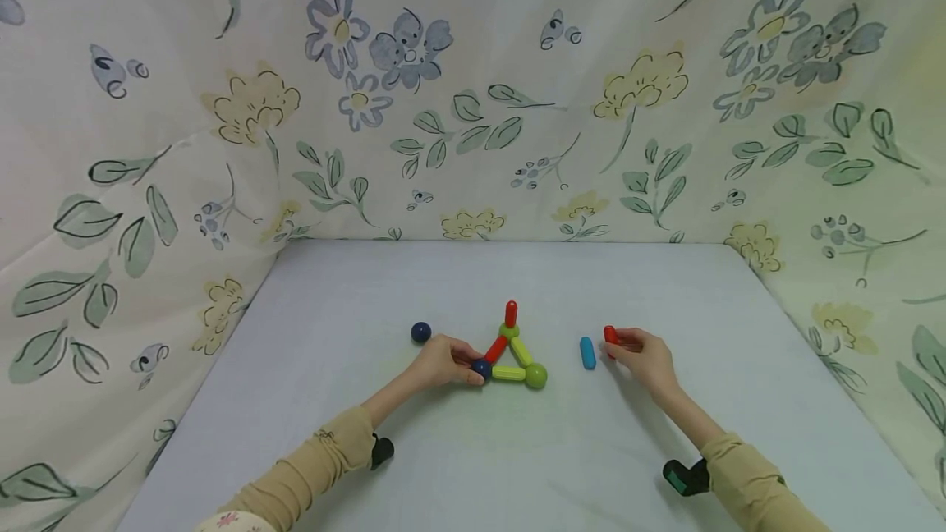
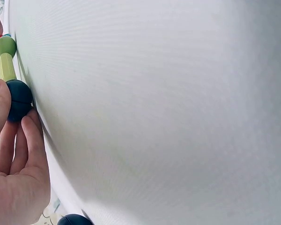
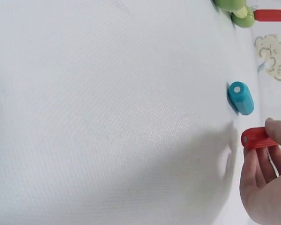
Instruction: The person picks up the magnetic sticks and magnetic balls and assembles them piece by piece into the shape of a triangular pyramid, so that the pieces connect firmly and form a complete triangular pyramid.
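My left hand [image 1: 446, 362] pinches a dark blue ball [image 2: 19, 99] at the left corner of a triangle of rods and balls. A yellow-green rod [image 1: 508, 373] joins that ball to a green ball [image 1: 535, 375] on the right. Red and yellow-green rods run up to another green ball [image 1: 508, 331], from which an upper red rod [image 1: 512, 314] points away. To the right, my right hand [image 1: 649, 358] pinches a loose red rod [image 3: 257, 138] between thumb and fingers. Beside it a blue rod [image 1: 587, 353] lies on the table.
Another dark blue ball [image 1: 420, 332] rests on the white table [image 1: 355, 286], behind my left hand. Patterned cloth [image 1: 473, 89] hangs at the table's back and sides. Each wrist carries a dark device.
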### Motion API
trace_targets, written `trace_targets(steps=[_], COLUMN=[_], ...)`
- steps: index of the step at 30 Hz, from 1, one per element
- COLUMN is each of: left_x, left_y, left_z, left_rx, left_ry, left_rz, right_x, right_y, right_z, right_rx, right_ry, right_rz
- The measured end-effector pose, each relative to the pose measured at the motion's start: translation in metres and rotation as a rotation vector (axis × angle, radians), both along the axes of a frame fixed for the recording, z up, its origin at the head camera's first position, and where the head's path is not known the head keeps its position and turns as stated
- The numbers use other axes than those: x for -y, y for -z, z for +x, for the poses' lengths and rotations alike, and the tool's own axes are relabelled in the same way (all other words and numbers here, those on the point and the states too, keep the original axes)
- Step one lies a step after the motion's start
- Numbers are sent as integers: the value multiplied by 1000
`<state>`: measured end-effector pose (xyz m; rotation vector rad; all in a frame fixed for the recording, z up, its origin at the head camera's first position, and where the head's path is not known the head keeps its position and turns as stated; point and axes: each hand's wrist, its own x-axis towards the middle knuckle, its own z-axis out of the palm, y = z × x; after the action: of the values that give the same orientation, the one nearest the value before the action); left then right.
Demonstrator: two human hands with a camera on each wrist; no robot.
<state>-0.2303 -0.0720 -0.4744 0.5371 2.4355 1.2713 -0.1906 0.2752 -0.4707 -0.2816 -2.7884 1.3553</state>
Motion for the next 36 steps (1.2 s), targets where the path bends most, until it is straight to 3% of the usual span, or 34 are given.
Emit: trace_targets(steps=[17,36], left_x=[0,2], left_y=[2,5], left_z=[-1,-2], left_rx=[-4,-6], left_ry=[3,8], left_rz=[4,24], right_x=[9,35], right_y=[-5,-13], right_z=[-1,-1], right_rx=[-34,-37], right_ry=[-5,-82], right_rz=[-53,-99])
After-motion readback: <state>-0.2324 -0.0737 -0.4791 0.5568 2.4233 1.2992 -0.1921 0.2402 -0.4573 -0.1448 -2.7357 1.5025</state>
